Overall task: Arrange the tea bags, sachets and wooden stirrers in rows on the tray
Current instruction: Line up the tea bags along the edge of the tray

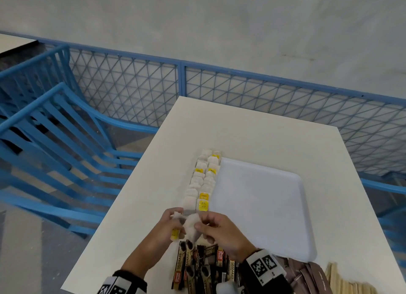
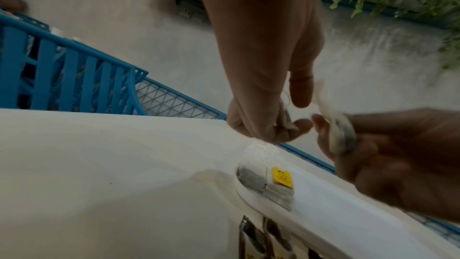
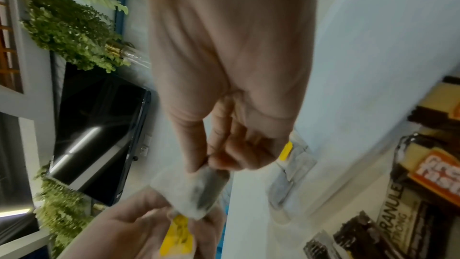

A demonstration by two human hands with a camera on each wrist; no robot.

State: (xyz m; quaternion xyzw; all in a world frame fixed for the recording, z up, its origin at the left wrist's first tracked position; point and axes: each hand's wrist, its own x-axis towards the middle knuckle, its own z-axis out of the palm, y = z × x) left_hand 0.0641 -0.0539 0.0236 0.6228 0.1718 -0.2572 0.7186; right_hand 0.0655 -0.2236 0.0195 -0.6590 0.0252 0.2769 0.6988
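A white tray (image 1: pixel 263 205) lies on the cream table (image 1: pixel 142 216). Two rows of tea bags (image 1: pixel 203 179), some with yellow tags, run along the tray's left edge; their near end (image 2: pixel 266 180) shows in the left wrist view. Just in front of the rows, both hands meet. My left hand (image 1: pixel 175 220) grips a tea bag (image 2: pixel 286 119) with a yellow tag (image 3: pixel 178 235). My right hand (image 1: pixel 201 224) pinches another white tea bag (image 3: pixel 196 188) by its top. Whether the two bags are joined I cannot tell.
Dark coffee sachets (image 1: pixel 204 267) lie heaped at the table's near edge under my wrists. Brown sachets (image 1: pixel 303 274) and pale wooden stirrers (image 1: pixel 345 282) lie at the near right. Blue chairs (image 1: pixel 55 128) stand left of the table, a blue mesh fence (image 1: pixel 241 91) behind it.
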